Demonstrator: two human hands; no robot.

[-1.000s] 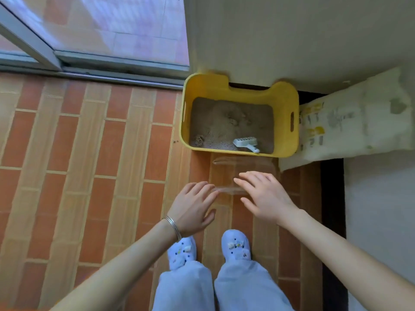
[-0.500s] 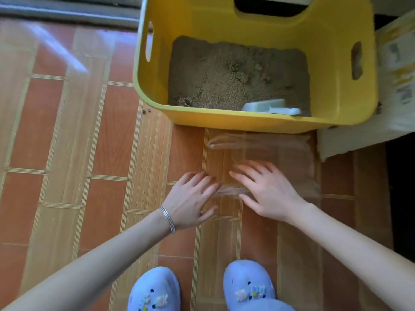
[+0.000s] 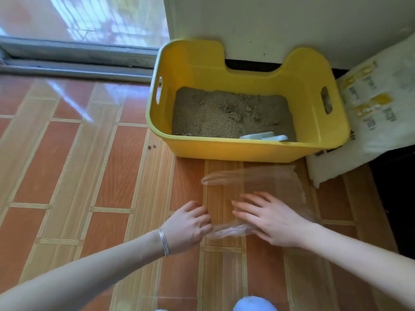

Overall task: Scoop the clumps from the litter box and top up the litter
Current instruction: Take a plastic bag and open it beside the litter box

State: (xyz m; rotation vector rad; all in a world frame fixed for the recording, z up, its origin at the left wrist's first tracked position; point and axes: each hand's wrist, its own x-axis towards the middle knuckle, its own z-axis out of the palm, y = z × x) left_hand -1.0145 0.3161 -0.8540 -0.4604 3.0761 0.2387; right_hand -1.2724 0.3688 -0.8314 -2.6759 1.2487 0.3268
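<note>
A yellow litter box (image 3: 247, 149) stands on the tiled floor against the wall. It holds grey-brown litter (image 3: 215, 113) with a few clumps (image 3: 234, 113) near the middle. A white scoop (image 3: 263, 136) lies in the litter at the front wall, partly hidden by the rim. A clear plastic bag (image 3: 265, 182) lies flat on the floor in front of the box. My left hand (image 3: 188, 225) pinches the bag's near edge with curled fingers. My right hand (image 3: 271, 218) rests flat on the bag, fingers spread. A white litter sack (image 3: 379, 113) leans at the box's right.
A glass sliding door with a metal track (image 3: 74, 61) runs along the far left. A white wall (image 3: 292, 25) stands behind the box. A few stray litter grains (image 3: 151, 146) lie left of the box. My pale blue shoe (image 3: 253, 305) shows at the bottom edge.
The view has dropped closer to the floor and box. My left hand has curled onto the bag's near edge, and my right hand has settled flat on the bag.
</note>
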